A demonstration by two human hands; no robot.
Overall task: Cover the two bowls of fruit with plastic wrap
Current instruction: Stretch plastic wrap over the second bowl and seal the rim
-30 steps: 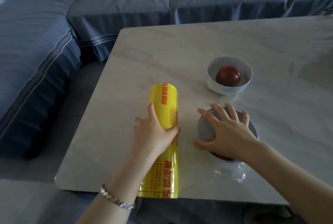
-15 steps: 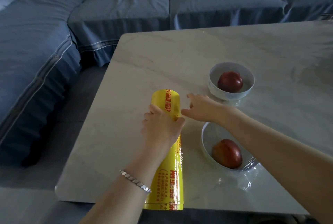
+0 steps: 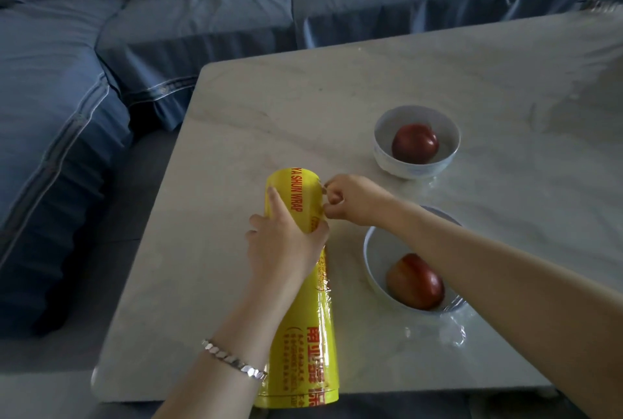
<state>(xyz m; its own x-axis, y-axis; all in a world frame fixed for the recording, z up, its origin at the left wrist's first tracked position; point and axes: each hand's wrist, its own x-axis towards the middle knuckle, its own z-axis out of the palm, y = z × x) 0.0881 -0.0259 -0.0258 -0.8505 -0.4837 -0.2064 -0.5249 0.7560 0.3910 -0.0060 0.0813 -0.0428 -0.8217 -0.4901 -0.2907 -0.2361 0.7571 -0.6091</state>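
Roll (image 3: 303,344) of yellow wrap lies on the bench (image 3: 236,122), pointing away from me, its near end hanging over the near edge; I see the left grip (image 3: 286,246) clamped over its far half, thumb on the right flank, forefinger stretched along the top; a bracelet (image 3: 232,359) sits on that wrist. The right grip (image 3: 350,199) is curled tight, fingertips pinching at the roll's right side near the far end; whether they have a film edge I cannot tell. Near bowl (image 3: 374,250) stands just right of the roll under the right forearm, near apple (image 3: 416,280) inside; crinkled film (image 3: 445,327) bunches at its near-right foot. Far bowl (image 3: 387,159) stands beyond it, apart, far apple (image 3: 415,144) inside; a blue sofa (image 3: 202,24) wraps the bench's far and left sides.
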